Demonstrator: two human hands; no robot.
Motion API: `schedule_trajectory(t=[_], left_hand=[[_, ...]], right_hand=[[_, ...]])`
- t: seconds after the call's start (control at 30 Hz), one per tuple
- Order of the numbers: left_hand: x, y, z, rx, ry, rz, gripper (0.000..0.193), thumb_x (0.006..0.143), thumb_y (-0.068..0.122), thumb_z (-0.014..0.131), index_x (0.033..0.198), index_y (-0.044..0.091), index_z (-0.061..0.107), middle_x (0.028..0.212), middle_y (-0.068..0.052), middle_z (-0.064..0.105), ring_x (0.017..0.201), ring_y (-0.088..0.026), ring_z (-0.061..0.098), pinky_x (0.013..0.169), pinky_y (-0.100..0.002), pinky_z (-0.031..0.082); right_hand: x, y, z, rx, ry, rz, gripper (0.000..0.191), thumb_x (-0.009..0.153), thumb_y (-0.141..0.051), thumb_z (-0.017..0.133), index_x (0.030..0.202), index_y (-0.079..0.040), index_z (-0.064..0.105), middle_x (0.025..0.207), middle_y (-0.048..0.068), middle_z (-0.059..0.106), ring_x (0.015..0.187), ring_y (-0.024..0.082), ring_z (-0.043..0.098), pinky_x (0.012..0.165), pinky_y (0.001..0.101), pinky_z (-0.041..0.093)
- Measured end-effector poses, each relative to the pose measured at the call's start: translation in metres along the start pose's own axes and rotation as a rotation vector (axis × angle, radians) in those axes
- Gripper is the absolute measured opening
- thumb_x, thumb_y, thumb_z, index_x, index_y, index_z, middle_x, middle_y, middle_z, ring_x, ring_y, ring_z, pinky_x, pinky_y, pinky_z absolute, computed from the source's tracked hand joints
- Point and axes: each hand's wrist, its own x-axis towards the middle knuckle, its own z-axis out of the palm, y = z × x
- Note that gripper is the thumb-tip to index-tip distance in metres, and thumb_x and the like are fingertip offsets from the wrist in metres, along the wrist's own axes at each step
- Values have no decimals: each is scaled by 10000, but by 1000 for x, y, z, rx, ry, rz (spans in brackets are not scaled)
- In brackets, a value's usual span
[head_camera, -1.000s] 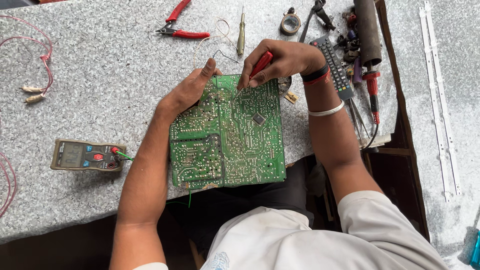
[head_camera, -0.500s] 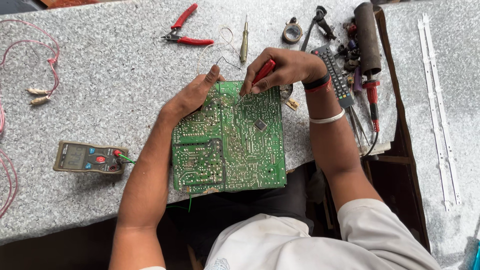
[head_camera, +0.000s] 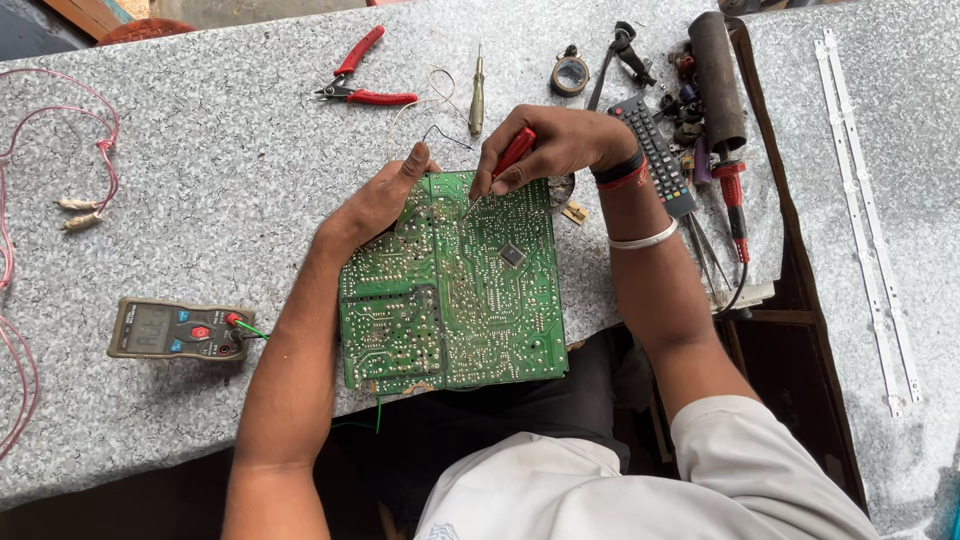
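Note:
A green circuit board (head_camera: 455, 290) lies solder side up at the near edge of a grey speckled table (head_camera: 220, 210). My left hand (head_camera: 385, 195) rests on the board's far left corner, fingers curled over its edge. My right hand (head_camera: 550, 145) grips a red-handled probe (head_camera: 513, 153), whose tip touches the board near its far edge. A dark wristband and a white bangle sit on my right forearm.
A multimeter (head_camera: 180, 330) with red and green leads lies to the left. Red pliers (head_camera: 360, 80), a small screwdriver (head_camera: 478, 95), a tape roll (head_camera: 570, 72), a remote control (head_camera: 660, 150) and a dark cylinder (head_camera: 718, 75) crowd the far right. Pink wires (head_camera: 60, 150) trail at the far left. White strips (head_camera: 870, 210) lie on the right.
The view has shifted slightly. My right hand with the probe has stayed on the board's far edge, and my left hand keeps its hold on the corner.

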Motion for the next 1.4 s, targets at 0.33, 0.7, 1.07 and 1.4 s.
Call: schedule_trajectory(t=[0.33,0.7,1.07,1.4], left_hand=[[-1,1,-1,-45,-13,33,949,868,867,238,1065,49,676,798,-22,656,773,-120,621,769,-302,539],[0,1,2,-8,6,-27,942,849,873,215,1063,82,681,759,-31,655,744,-129,651,760,-319,573],[-1,1,2,-18,6,-5,949,846,878,222,1051,75,684,767,-22,653,752,-125,639,751,-315,561],[-3,4,0,-25,-40,38,861,920,823,262,939,72,684,758,6,611,712,-96,583,685,-287,535]], right_hand=[[-1,2,-1,5,-12,9,289,905,-235,772,1135,-61,774,1101,72,796,1010,155,747,896,313,601],[-2,6,-2,-3,-26,-32,279,924,-226,757,1145,-56,768,1130,85,792,1042,172,757,924,330,612],[-1,2,0,5,-28,-49,286,926,-223,756,1146,-39,758,1148,93,785,1067,179,751,946,325,604],[0,3,-1,-6,-31,-43,266,931,-222,752,1124,-39,759,1145,86,788,1061,178,753,935,320,605]])
